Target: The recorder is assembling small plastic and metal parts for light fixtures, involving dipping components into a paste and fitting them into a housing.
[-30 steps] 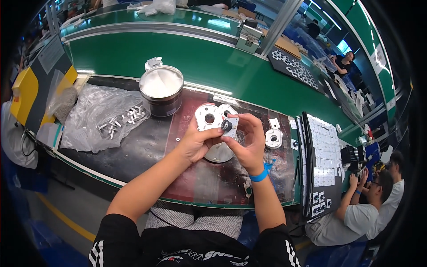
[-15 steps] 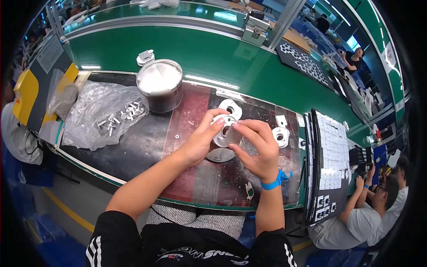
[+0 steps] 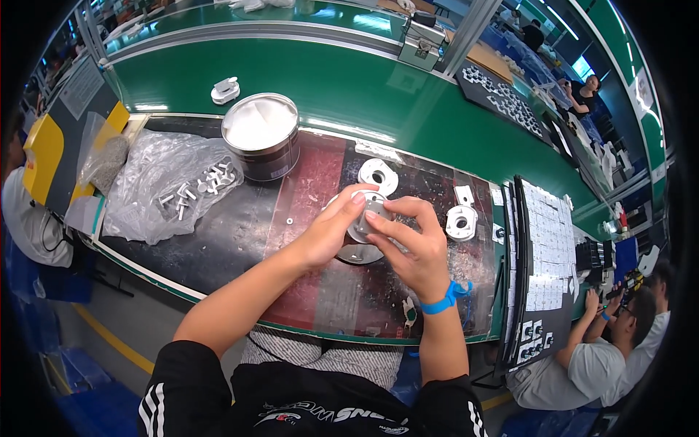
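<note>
My left hand grips a white round housing by its edge, above the bench. Between the fingers of my right hand is a small flat grey plate, which lies against the housing's face; the fingers partly cover it. Beneath both hands sits a shiny round metal disc, mostly hidden. Just beyond them rests a white ring-shaped part with a dark centre hole. Another white ring-shaped part lies right of my right hand, with a small white plate behind it.
A metal can holding white material stands at the back. Left of it, a clear plastic bag carries several white plug-like pieces. A green belt runs behind, bearing a white part. Stacked dark boards with labels stand at right.
My right hand has turned and brought the grey plate from a tilted pose flat onto the housing. On the green belt, the white part has shifted left.
</note>
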Demonstrator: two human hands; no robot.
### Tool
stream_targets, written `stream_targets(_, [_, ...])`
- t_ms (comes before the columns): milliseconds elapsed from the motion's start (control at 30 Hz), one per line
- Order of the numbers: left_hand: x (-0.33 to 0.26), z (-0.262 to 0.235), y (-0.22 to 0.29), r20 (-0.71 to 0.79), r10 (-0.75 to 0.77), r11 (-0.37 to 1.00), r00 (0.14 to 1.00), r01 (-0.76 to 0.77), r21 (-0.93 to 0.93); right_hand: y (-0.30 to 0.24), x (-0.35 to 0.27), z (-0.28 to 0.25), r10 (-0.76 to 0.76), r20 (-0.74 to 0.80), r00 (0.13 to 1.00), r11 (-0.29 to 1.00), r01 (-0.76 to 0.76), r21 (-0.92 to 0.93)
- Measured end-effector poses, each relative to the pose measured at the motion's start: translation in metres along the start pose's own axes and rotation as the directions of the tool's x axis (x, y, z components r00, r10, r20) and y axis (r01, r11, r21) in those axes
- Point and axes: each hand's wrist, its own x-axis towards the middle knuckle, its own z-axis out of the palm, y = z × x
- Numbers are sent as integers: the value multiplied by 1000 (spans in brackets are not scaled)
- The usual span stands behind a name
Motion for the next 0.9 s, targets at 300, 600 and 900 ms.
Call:
stream_targets(300, [-6,9,13,-15,-120,967,993,113,-229,2,1,3,-68,-34,997,993,64,-102])
stream_targets(600, [-7,2,12,6,-30,986,1000,30,-163,-8,3,5,-211,4,978,946,205,-252])
stream_targets(900, [5,-3,0,42,29,962,999,-16,-272,0,-13,22,180,-55,982,905,-143,401])
